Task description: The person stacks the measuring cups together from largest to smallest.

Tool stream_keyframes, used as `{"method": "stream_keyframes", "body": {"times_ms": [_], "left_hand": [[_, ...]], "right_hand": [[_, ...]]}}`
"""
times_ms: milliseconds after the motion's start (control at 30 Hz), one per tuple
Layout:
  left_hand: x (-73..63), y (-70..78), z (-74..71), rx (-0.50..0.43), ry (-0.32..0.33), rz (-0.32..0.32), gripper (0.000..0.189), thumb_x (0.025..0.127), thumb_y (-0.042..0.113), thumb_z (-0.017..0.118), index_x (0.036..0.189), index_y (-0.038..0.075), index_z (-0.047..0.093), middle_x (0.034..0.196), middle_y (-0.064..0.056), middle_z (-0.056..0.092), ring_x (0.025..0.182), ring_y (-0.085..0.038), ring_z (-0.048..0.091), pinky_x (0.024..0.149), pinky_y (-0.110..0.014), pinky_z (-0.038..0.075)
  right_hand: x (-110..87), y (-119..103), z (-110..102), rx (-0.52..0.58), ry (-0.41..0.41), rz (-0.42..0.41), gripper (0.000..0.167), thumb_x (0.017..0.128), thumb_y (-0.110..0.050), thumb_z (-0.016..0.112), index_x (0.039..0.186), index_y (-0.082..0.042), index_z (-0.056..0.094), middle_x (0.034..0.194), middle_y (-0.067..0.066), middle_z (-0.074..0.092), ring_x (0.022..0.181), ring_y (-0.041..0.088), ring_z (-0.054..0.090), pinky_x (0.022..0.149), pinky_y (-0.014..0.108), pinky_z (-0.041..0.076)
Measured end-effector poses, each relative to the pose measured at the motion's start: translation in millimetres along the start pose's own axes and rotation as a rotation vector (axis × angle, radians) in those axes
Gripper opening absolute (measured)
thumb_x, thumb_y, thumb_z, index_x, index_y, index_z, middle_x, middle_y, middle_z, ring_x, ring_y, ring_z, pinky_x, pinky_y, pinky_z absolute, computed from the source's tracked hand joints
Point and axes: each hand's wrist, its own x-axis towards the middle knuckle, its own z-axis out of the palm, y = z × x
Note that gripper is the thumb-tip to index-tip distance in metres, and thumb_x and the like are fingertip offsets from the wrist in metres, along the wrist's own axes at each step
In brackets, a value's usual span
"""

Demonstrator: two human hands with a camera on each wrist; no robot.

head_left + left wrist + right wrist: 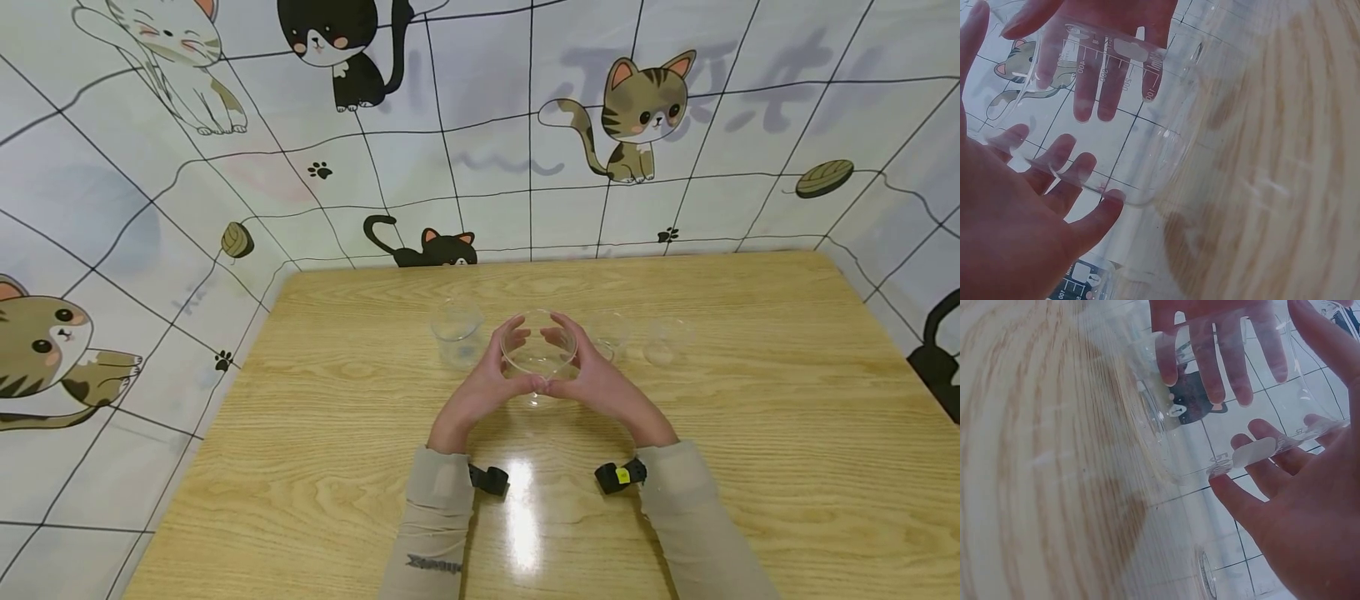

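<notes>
A clear glass beaker point(538, 354) stands upright between my two hands at the middle of the table in the head view. My left hand point(489, 379) curves round its left side and my right hand point(596, 375) round its right. Both thumbs meet at the near side. Through the glass in the left wrist view, white millilitre markings show on the beaker point(1119, 100); a white label patch is on the beaker point(1255, 452) in the right wrist view. Whether its base touches the table cannot be told.
Left of the hands stands another clear beaker point(456, 329) on the wooden table point(315, 467). Two faint transparent glass vessels are at the right, one nearer point(617, 333) and one farther out point(666, 343). A cat-patterned wall covering point(495, 192) borders the table's back.
</notes>
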Motion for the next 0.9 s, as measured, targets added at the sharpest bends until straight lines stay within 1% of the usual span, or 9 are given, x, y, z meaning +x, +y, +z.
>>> {"method": "stream_keyframes", "body": {"times_ms": [67, 233, 300, 400, 467, 567, 733, 800, 900], "left_hand": [[-0.3, 0.5, 0.0, 0.007, 0.0, -0.002, 0.086, 0.079, 0.031, 0.068, 0.142, 0.023, 0.011, 0.143, -0.01, 0.023, 0.131, -0.024, 0.021, 0.101, -0.047, 0.022], [-0.8, 3.1, 0.1, 0.02, -0.002, -0.012, 0.087, 0.078, 0.032, 0.068, 0.143, 0.023, 0.01, 0.143, -0.009, 0.023, 0.13, -0.024, 0.021, 0.1, -0.048, 0.022], [-1.2, 4.1, 0.0, 0.024, -0.003, -0.012, 0.087, 0.078, 0.032, 0.068, 0.143, 0.023, 0.01, 0.143, -0.01, 0.023, 0.131, -0.025, 0.021, 0.1, -0.05, 0.021], [-1.7, 5.6, -0.3, 0.029, -0.007, -0.007, 0.086, 0.079, 0.031, 0.068, 0.143, 0.021, 0.01, 0.143, -0.011, 0.023, 0.131, -0.026, 0.021, 0.1, -0.05, 0.022], [-1.5, 5.3, -0.5, 0.032, -0.009, -0.003, 0.086, 0.079, 0.029, 0.067, 0.143, 0.02, 0.01, 0.143, -0.011, 0.023, 0.13, -0.026, 0.021, 0.099, -0.05, 0.022], [-0.7, 2.8, -0.9, 0.038, -0.007, 0.001, 0.086, 0.079, 0.03, 0.068, 0.143, 0.022, 0.011, 0.143, -0.01, 0.024, 0.13, -0.025, 0.022, 0.099, -0.049, 0.023], [5.0, -14.6, -1.2, 0.053, 0.013, 0.0, 0.089, 0.074, 0.04, 0.069, 0.141, 0.031, 0.012, 0.143, -0.003, 0.025, 0.129, -0.018, 0.024, 0.099, -0.046, 0.025], [6.8, -20.8, -1.2, 0.058, 0.022, 0.004, 0.089, 0.073, 0.043, 0.07, 0.14, 0.036, 0.011, 0.143, -0.001, 0.025, 0.129, -0.015, 0.024, 0.099, -0.046, 0.025], [6.3, -21.3, -1.8, 0.055, 0.023, 0.017, 0.091, 0.073, 0.044, 0.069, 0.14, 0.037, 0.009, 0.143, 0.001, 0.024, 0.13, -0.014, 0.023, 0.1, -0.047, 0.024]], "right_hand": [[0.6, 2.5, -0.3, -0.002, -0.003, -0.005, 0.092, 0.077, -0.018, 0.07, 0.143, -0.014, 0.006, 0.142, 0.018, 0.023, 0.13, 0.034, 0.02, 0.099, 0.055, 0.021], [4.7, 20.6, -0.3, -0.02, 0.003, -0.009, 0.091, 0.077, -0.024, 0.07, 0.142, -0.024, 0.007, 0.142, 0.013, 0.025, 0.13, 0.031, 0.021, 0.098, 0.056, 0.021], [6.2, 27.8, -0.1, -0.021, 0.009, -0.01, 0.089, 0.077, -0.026, 0.07, 0.141, -0.029, 0.008, 0.142, 0.009, 0.026, 0.13, 0.028, 0.022, 0.099, 0.055, 0.021], [6.7, 30.3, -0.2, -0.022, 0.013, -0.019, 0.089, 0.077, -0.027, 0.07, 0.141, -0.031, 0.009, 0.141, 0.008, 0.027, 0.13, 0.028, 0.023, 0.098, 0.055, 0.022], [6.5, 29.3, -0.2, -0.02, 0.012, -0.02, 0.088, 0.077, -0.026, 0.07, 0.141, -0.03, 0.01, 0.141, 0.008, 0.027, 0.13, 0.028, 0.023, 0.098, 0.055, 0.022], [4.8, 21.7, -0.1, -0.013, 0.006, -0.019, 0.089, 0.077, -0.023, 0.07, 0.142, -0.025, 0.009, 0.141, 0.012, 0.027, 0.129, 0.031, 0.023, 0.098, 0.055, 0.022], [0.6, 4.0, -0.1, 0.0, -0.006, -0.01, 0.089, 0.078, -0.018, 0.07, 0.142, -0.015, 0.008, 0.14, 0.018, 0.025, 0.129, 0.035, 0.021, 0.098, 0.056, 0.021], [0.3, 3.0, -0.4, 0.001, -0.007, -0.01, 0.089, 0.078, -0.019, 0.07, 0.142, -0.015, 0.008, 0.141, 0.018, 0.025, 0.129, 0.035, 0.021, 0.098, 0.056, 0.021], [2.1, 10.8, -1.1, -0.005, -0.007, -0.01, 0.09, 0.077, -0.022, 0.071, 0.142, -0.018, 0.009, 0.141, 0.014, 0.027, 0.129, 0.032, 0.023, 0.098, 0.055, 0.022]]}}
